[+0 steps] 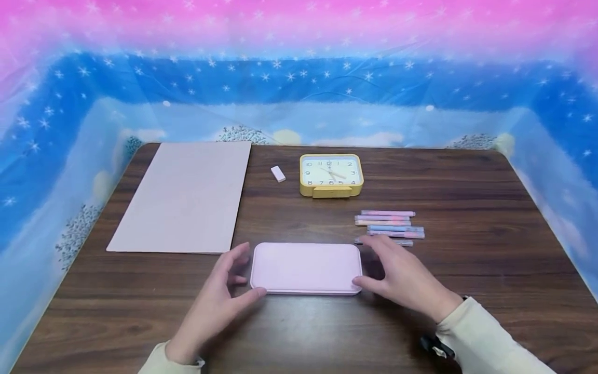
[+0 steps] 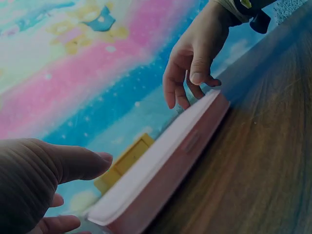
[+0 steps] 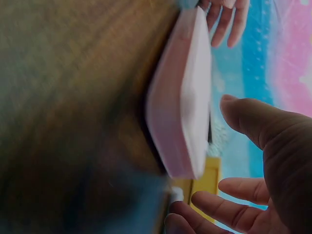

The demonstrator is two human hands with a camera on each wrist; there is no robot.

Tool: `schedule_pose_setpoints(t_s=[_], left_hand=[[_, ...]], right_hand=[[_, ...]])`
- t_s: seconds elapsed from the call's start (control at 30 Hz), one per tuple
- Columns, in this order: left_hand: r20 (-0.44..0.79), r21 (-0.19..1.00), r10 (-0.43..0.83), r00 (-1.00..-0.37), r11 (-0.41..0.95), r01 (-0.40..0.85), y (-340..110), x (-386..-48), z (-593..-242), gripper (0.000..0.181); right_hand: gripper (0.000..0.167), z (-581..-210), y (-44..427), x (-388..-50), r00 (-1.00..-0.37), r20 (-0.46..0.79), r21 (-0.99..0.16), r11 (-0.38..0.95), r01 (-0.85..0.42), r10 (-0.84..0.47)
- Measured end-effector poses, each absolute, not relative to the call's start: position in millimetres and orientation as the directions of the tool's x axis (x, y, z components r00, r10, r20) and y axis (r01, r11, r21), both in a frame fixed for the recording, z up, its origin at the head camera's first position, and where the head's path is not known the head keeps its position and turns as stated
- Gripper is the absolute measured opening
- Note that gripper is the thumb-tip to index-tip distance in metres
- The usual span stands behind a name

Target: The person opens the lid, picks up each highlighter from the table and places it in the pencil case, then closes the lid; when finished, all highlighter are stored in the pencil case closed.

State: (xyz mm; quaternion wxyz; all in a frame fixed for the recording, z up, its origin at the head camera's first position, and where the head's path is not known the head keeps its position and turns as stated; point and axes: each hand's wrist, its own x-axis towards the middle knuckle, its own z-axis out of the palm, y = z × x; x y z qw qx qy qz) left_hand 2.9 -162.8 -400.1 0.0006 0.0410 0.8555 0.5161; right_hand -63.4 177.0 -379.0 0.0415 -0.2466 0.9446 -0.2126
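Observation:
A closed pale pink pencil case lies flat on the table, its long side toward me. My left hand is spread at its left end, the thumb by the near left corner. In the left wrist view the left thumb hangs apart from the case. At the right end is my right hand, fingers apart, with its thumb by the near right corner. The right wrist view shows a gap between this thumb and the case. Neither hand holds anything.
Several capped pens lie beyond the right hand, the nearest partly behind its fingers. A yellow clock and a small white eraser are farther back. A large pale board lies at the left. Patterned cloth surrounds the table's far edges.

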Motion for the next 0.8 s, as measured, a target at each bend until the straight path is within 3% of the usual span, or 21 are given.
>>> schedule_pose_setpoints(t_s=[0.37,0.8], left_hand=[[-0.019,0.842,0.166,-0.986,0.534,0.074,-156.3,-12.7,-411.5,0.111],[0.110,0.678,0.263,-0.959,0.686,0.266,-157.2,-16.4,-413.6,0.109]], right_hand=[[0.085,-393.0,166.9,-61.8,-0.840,0.036,-0.396,0.764,-0.509,-0.541],[0.097,-390.9,156.2,-64.7,-0.806,-0.031,-0.380,0.753,-0.537,-0.590]])
